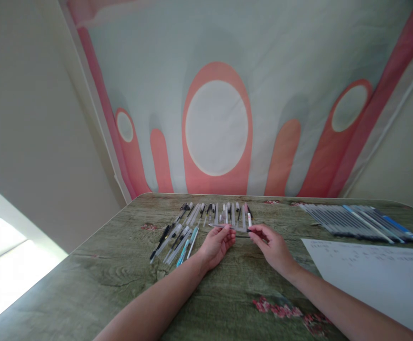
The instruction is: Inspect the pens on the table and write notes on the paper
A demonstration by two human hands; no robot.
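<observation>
Pen (241,229), seemingly in both hands (216,247) (270,244); sheet (373,289) cropped, writing (352,253) illegible

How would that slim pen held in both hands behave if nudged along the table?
The pen runs straight between the left hand and right hand, so it is likely stiff. Being slim, it is probably light. Its stick-like shape might roll, though the barrel's roundness is unclear.

wall mural (263,71) with pink arches (217,70), wood-grain tabletop (121,284), flower print (280,310), white paper sheet (380,284)
</observation>
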